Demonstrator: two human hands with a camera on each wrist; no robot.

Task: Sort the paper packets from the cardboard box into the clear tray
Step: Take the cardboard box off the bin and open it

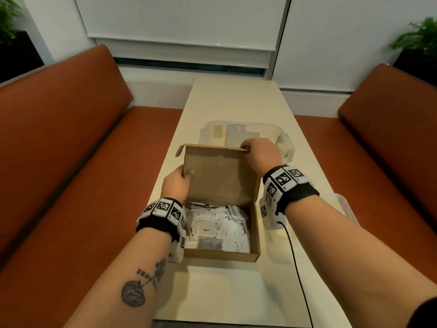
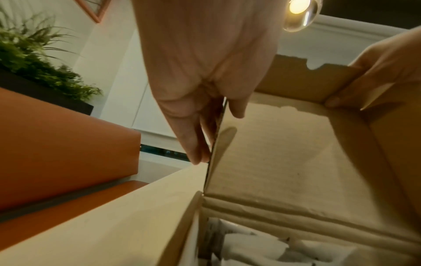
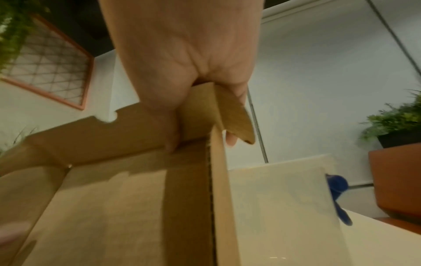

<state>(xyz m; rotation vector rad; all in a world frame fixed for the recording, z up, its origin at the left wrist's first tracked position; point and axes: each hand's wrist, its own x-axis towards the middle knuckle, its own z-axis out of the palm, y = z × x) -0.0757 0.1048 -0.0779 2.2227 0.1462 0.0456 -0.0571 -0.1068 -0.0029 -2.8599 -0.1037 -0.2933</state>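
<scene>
A brown cardboard box (image 1: 256,230) sits on the cream table, its lid (image 1: 220,176) raised upright. Inside lie several white paper packets (image 1: 220,228), one printed "Pepper". My left hand (image 1: 179,183) pinches the lid's left edge, thumb on the inner face and fingers (image 2: 196,144) behind. My right hand (image 1: 257,152) grips the lid's top right corner; in the right wrist view its thumb and fingers (image 3: 173,129) clamp the flap (image 3: 205,111). The clear tray (image 1: 281,138) stands just behind the lid, partly hidden, with a few packets in it.
Orange bench seats (image 1: 71,185) flank the narrow table (image 1: 236,102) on both sides. A clear lid or container edge (image 1: 343,204) lies at the table's right edge under my right forearm. A black cable (image 1: 295,261) runs from my right wristband. Potted plants stand in both far corners.
</scene>
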